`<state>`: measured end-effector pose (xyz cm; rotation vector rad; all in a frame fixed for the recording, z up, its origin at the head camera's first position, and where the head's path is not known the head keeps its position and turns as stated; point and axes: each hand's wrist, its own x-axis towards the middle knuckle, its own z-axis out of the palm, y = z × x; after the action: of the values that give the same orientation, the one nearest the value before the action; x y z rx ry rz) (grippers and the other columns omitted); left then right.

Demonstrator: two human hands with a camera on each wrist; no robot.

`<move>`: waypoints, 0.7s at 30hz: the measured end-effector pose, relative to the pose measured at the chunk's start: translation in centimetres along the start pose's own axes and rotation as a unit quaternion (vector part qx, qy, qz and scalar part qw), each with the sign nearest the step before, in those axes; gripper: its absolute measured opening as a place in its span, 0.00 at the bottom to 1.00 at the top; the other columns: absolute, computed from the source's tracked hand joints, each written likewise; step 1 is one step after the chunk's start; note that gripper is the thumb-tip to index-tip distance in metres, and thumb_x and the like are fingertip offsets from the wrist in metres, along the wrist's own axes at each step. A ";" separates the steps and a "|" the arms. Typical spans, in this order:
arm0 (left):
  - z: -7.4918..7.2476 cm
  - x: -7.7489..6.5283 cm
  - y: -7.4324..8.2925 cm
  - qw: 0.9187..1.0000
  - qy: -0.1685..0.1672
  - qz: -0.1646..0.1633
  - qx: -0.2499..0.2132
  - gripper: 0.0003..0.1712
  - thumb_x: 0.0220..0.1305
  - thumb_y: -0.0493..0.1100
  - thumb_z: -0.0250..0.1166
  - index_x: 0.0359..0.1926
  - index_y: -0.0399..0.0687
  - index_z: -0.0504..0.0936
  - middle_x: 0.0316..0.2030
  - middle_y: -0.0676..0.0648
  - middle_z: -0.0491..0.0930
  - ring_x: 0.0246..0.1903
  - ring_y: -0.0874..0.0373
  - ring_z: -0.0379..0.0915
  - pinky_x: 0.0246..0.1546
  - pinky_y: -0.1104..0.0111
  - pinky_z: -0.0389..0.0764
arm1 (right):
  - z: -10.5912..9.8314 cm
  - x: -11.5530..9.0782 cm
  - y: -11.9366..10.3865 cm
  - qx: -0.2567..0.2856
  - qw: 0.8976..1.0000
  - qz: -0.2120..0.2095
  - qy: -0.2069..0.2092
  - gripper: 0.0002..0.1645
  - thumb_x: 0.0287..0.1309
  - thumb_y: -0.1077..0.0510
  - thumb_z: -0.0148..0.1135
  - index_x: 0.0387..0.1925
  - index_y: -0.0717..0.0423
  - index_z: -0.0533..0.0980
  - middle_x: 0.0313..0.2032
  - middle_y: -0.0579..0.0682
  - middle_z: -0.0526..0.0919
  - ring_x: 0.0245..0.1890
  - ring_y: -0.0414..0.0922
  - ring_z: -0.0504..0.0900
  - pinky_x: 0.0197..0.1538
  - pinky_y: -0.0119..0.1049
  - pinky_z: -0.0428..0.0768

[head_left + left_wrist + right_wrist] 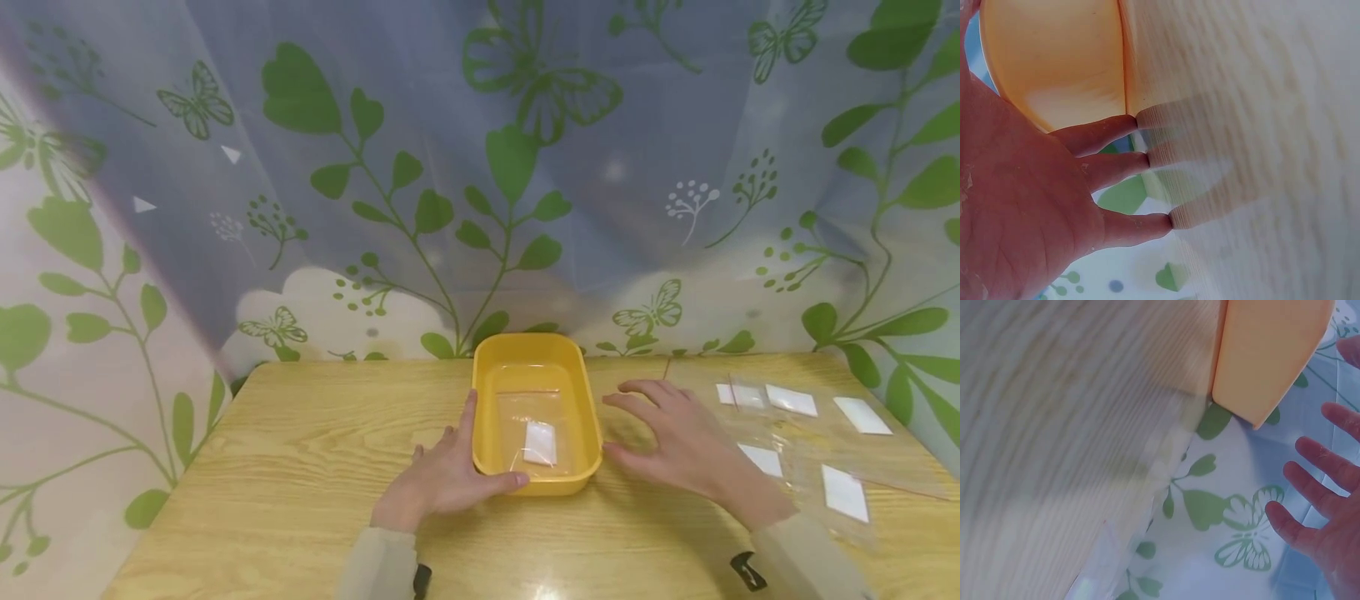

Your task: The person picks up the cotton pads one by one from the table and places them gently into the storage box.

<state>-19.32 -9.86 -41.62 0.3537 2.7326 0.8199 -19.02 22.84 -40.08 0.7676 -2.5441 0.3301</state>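
Observation:
A yellow plastic bin stands on the wooden table, holding a clear zip bag with a white packet inside. My left hand rests at its near left corner, index finger along the left wall and thumb across the front rim. In the left wrist view the other fingers are spread and straight, with tips down on the tabletop. My right hand hovers beside the bin's right wall, fingers spread and holding nothing. The right wrist view shows a gap between those fingers and the bin.
On the right of the table lie several clear zip bags, each with a white packet, such as the packet near the right forearm. A curtain printed with leaves and butterflies hangs right behind the table's back edge.

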 end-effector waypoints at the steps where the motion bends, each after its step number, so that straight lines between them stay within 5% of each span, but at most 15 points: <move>1: 0.0 0.0 0.0 1.000 0.000 0.000 -0.001 0.78 0.48 0.85 0.63 0.82 0.61 0.26 0.74 0.33 0.64 0.77 0.37 0.55 0.71 0.26 0.47 | -0.1 -0.2 0.1 -0.001 1.000 0.002 -0.002 0.33 0.52 0.40 0.74 0.59 0.46 0.81 0.57 0.54 0.83 0.57 0.56 0.81 0.52 0.62 0.79; 21: -0.1 -0.1 0.0 1.000 -0.004 -0.005 -0.014 0.78 0.48 0.85 0.63 0.82 0.61 0.26 0.74 0.34 0.65 0.78 0.37 0.52 0.73 0.28 0.44 | -2.0 -2.5 3.6 -0.019 0.998 0.027 0.046 0.35 0.44 0.45 0.80 0.55 0.50 0.82 0.53 0.56 0.85 0.51 0.60 0.83 0.47 0.64 0.77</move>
<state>-19.27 -9.92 -41.55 0.3367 2.7113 0.8510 -18.49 27.62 -39.87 0.6560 -2.4802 0.3256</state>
